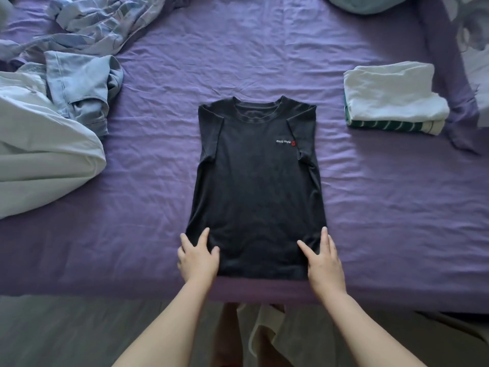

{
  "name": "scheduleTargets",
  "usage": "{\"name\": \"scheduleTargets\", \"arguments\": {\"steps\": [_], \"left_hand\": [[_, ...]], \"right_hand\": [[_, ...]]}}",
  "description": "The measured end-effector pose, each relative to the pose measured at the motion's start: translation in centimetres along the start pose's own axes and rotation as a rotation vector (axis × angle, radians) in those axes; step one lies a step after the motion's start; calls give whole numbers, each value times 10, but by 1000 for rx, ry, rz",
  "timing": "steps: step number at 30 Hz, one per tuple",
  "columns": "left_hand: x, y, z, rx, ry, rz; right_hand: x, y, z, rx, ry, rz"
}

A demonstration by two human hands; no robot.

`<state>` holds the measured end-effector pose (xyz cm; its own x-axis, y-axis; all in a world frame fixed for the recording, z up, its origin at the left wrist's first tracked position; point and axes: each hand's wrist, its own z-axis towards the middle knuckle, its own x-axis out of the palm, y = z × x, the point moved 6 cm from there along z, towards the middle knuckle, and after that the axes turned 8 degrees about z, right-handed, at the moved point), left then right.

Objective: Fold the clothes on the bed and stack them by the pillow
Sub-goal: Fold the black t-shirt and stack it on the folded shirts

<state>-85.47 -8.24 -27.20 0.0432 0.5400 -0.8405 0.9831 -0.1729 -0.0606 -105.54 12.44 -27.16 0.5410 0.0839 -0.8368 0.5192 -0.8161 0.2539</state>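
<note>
A black T-shirt [255,186] lies flat on the purple bed sheet [383,207], collar away from me, both sleeves folded in over the chest. My left hand [197,258] rests at its lower left corner, thumb on the cloth and fingers straight along the edge. My right hand [322,260] lies at the lower right corner in the same way, thumb on the shirt. A stack of folded clothes [394,99], white on top of green-striped, sits to the right beside a pillow [476,75] at the right edge.
Unfolded clothes lie at the left: a pale blue garment [45,154], denim shorts [82,88] and a patterned blue piece [100,22]. A teal cushion [367,4] shows at the top. The bed's near edge and grey floor [66,335] are below.
</note>
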Motion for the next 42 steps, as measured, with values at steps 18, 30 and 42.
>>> {"name": "scheduleTargets", "arguments": {"steps": [18, 30, 42], "left_hand": [[-108, -51, 71, -210, 204, -1035], [-188, -134, 204, 300, -172, 60], [-171, -159, 297, 138, -205, -254]], "right_hand": [[-114, -5, 99, 361, -89, 889], [-175, 39, 246, 100, -162, 347], [-162, 29, 322, 235, -348, 563]]}}
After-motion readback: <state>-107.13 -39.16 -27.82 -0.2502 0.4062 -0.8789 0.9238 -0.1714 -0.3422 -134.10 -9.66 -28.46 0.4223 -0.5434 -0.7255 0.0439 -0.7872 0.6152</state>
